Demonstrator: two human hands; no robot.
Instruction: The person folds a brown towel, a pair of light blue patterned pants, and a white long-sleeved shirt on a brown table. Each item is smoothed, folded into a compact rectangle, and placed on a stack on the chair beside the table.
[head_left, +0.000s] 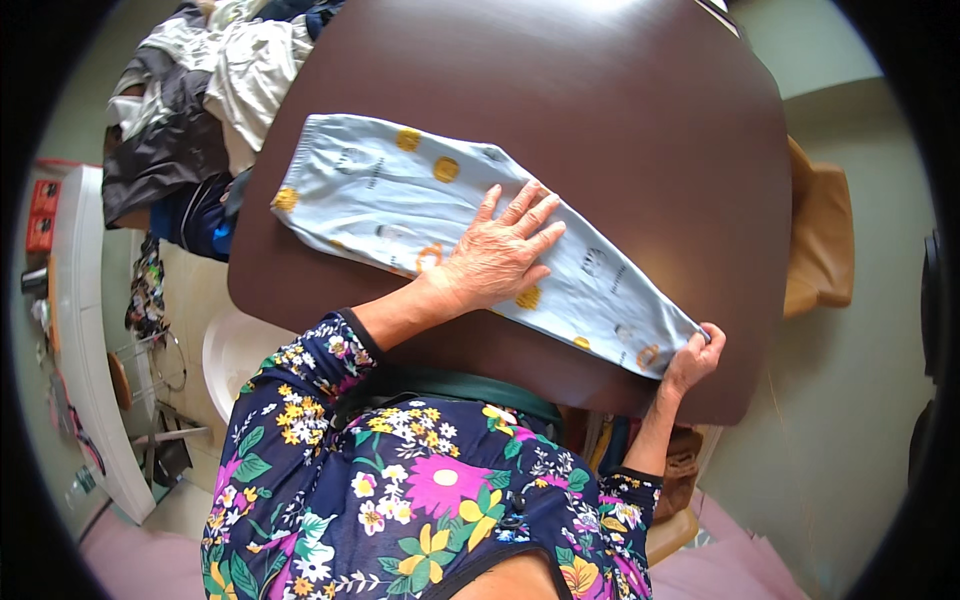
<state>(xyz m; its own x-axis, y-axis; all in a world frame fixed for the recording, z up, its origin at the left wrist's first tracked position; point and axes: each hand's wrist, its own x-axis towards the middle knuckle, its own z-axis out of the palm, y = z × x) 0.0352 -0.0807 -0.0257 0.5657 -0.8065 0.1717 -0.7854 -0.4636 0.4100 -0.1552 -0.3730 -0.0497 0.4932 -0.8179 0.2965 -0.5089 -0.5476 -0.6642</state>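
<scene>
A pair of light blue printed pants (352, 187), folded lengthwise, lies on the brown table (585, 75), its elastic waistband at the left and the leg end at the right. My left hand (499, 251) rests palm down on the middle of the cloth, fingers spread. At the leg end, my right hand (694, 356) pinches the hem between thumb and fingers near the table's right front edge. The cloth has yellow and orange animal motifs and small lettering.
A heap of white and dark clothes (247, 82) stands beyond the table's left edge. A tan chair (821, 232) is at the right. Near my left side are a white round basin (217, 360) and a white cabinet (94, 337).
</scene>
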